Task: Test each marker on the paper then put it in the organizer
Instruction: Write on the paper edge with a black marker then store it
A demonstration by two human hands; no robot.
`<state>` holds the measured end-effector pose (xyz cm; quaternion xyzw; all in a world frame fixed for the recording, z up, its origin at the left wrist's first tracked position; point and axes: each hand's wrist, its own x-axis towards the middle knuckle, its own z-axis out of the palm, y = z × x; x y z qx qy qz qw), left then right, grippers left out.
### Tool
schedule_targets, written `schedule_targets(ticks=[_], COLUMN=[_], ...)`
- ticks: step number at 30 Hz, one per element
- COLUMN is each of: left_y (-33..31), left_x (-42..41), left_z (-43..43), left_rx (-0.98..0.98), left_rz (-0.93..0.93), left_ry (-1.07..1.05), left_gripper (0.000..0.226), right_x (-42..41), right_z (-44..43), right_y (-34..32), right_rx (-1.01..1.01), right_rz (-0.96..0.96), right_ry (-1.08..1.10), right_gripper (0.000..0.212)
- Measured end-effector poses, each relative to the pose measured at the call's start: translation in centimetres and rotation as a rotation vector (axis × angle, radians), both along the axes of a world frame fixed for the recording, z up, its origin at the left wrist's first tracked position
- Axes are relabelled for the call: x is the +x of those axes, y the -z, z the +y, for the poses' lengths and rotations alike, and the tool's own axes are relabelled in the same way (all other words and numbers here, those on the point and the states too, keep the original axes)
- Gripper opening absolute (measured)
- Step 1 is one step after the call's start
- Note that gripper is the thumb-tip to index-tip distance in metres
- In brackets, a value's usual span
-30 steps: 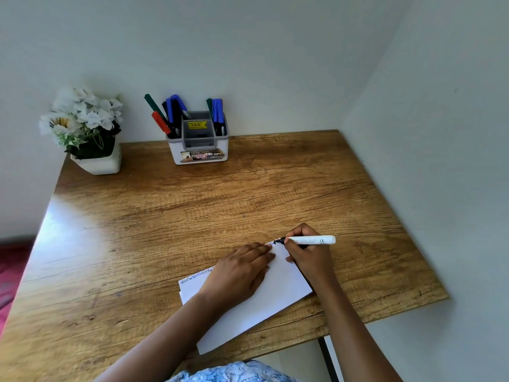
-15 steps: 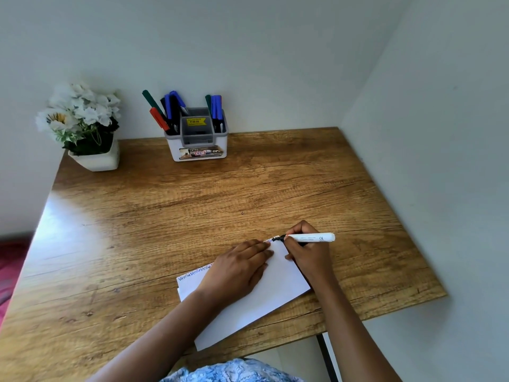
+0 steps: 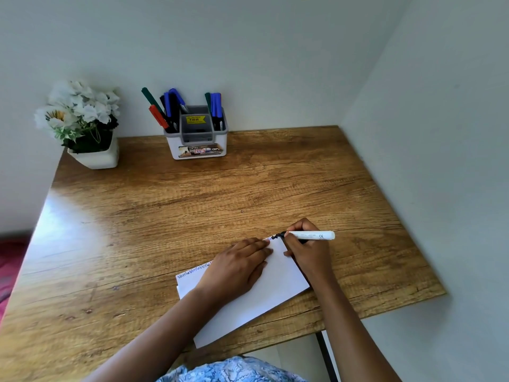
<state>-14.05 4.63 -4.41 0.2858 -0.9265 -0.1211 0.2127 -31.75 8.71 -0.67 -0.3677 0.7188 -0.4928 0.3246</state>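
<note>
A wooden table [image 3: 192,205] fills the view, set into a corner of pale walls; near its front edge lies a white sheet of paper [image 3: 264,299], tilted, with handwriting along its top edge; at the back stand a pot of white flowers [image 3: 82,125] and a white organizer [image 3: 198,146] holding green, red, blue and black markers; the left hand [image 3: 237,268] lies flat, fingers together, on the paper; the right hand [image 3: 308,249] is clamped on a white marker [image 3: 311,235], its black tip touching the paper's top right corner.
</note>
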Motion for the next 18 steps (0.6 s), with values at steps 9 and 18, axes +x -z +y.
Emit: schedule_targets(ticks=[9,18], left_y=[0.22,0.29], left_x=[-0.01,-0.08], left_z=[-0.03,-0.13], left_rx=[0.013,0.003], left_rz=[0.01,0.044], left_ry=[0.002,0.001], left_gripper=[0.037,0.037], right_x=[0.21,-0.01], right_z=[0.0,0.0], right_y=[-0.38,0.07], right_rx=[0.002,-0.019], right_rz=[0.006,0.002], right_ry=[0.031,0.069], right_gripper=[0.007,0.01])
